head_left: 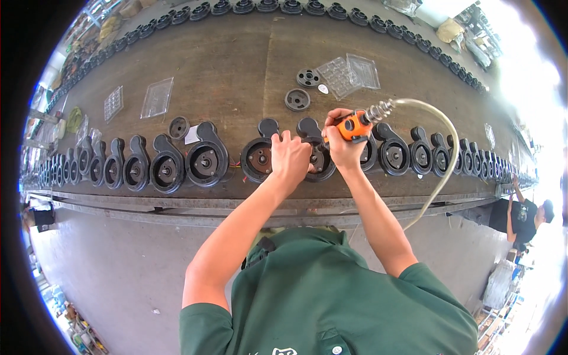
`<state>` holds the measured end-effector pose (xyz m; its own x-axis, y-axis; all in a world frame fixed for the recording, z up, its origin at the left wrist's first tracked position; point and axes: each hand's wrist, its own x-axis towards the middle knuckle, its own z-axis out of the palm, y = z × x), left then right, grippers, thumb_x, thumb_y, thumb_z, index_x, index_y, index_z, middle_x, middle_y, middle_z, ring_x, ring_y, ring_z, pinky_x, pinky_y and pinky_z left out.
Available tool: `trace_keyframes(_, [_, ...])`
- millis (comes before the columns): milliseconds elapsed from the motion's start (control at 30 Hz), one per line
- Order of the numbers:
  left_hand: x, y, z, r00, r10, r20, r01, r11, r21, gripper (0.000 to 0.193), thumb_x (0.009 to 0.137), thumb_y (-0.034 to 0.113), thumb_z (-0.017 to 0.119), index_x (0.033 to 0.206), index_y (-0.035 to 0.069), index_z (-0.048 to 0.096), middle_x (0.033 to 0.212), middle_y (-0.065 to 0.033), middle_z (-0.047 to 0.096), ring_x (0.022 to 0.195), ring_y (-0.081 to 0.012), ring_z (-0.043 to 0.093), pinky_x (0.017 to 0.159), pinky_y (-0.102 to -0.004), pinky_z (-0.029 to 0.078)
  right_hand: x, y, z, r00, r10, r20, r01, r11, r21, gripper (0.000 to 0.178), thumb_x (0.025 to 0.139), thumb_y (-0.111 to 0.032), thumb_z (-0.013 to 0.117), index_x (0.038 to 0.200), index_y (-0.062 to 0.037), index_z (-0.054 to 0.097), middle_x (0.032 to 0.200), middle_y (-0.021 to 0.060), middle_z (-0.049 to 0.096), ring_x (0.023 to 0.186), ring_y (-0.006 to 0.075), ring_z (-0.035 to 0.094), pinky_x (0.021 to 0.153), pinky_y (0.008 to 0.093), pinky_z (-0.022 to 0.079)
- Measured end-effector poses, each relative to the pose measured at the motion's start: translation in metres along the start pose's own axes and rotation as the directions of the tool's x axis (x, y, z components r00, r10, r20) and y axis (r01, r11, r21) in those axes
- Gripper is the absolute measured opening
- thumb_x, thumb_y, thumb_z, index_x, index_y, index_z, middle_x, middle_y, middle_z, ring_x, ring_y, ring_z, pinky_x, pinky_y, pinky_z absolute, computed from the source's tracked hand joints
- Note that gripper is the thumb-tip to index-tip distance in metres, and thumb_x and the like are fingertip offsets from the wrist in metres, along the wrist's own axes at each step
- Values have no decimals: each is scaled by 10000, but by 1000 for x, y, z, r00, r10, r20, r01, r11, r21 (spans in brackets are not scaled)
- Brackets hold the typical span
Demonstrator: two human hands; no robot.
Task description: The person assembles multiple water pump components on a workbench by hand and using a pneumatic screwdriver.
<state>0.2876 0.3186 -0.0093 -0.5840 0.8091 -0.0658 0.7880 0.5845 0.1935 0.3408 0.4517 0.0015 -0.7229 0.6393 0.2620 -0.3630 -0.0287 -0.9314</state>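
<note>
My right hand (345,145) is wrapped round an orange-and-black air screwdriver (355,126). Its tip points left and down toward a black blower housing (322,171) standing in the row before me. Close to that tip, my left hand (290,158) rests over the same housing, its fingers curled and its thumb near the centre. Whatever those fingers pinch is too small or too hidden to make out. Just left of it sits another round housing (255,160) with a brown metal disc inside, partly covered by my left hand.
More housings (206,161) line the table's near edge both ways; another row (244,7) runs along the far side. Clear plastic trays (157,97) and loose black rings (297,100) lie on the brown table (236,71). A pale hose (452,139) loops right. Another person (523,216) stands far right.
</note>
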Motion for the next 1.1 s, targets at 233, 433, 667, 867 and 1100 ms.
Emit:
trace_keyframes(233, [0, 3, -1, 998, -18, 56, 17, 1000, 7, 411, 699, 461, 841, 995, 183, 776, 968, -48, 702, 1110, -291, 587, 928, -481, 437, -26, -26, -16, 1000, 19, -25, -18, 998, 59, 234, 790, 101, 609, 1012, 26, 614, 821, 81, 658, 629, 122, 626, 556, 234, 512])
trace_keyframes(433, [0, 3, 0, 997, -18, 72, 18, 1000, 5, 430, 704, 461, 841, 1022, 179, 772, 980, -52, 704, 1115, -294, 587, 942, -488, 434, -35, -31, -23, 1000, 30, -4, -30, 1000, -5, 258, 805, 87, 557, 1054, 23, 574, 888, 111, 618, 677, 166, 603, 642, 307, 536])
trace_keyframes(667, [-1, 4, 1, 999, -15, 46, 15, 1000, -9, 431, 695, 451, 849, 1027, 186, 775, 973, -59, 703, 1108, -295, 590, 937, -488, 435, -39, -27, -26, 999, 29, -15, -30, 999, -22, 256, 807, 88, 549, 1054, 27, 572, 901, 118, 628, 675, 166, 609, 653, 306, 540])
trace_keyframes(867, [-2, 3, 2, 999, -18, 34, 18, 1000, -20, 432, 691, 457, 847, 1021, 187, 777, 971, -64, 702, 1106, -298, 593, 940, -493, 438, -39, -23, -27, 1000, 27, -12, -27, 999, -19, 258, 809, 91, 545, 1058, 25, 566, 904, 115, 625, 685, 164, 606, 659, 305, 538])
trace_keyframes(1100, [-4, 1, 10, 994, -2, -113, -1, 1000, -31, 394, 646, 440, 871, 856, 123, 768, 897, -58, 720, 1039, -253, 615, 885, -439, 422, -40, -16, -30, 999, -30, 39, 32, 997, -69, 263, 818, 103, 536, 1067, 18, 552, 893, 104, 615, 691, 160, 601, 659, 306, 531])
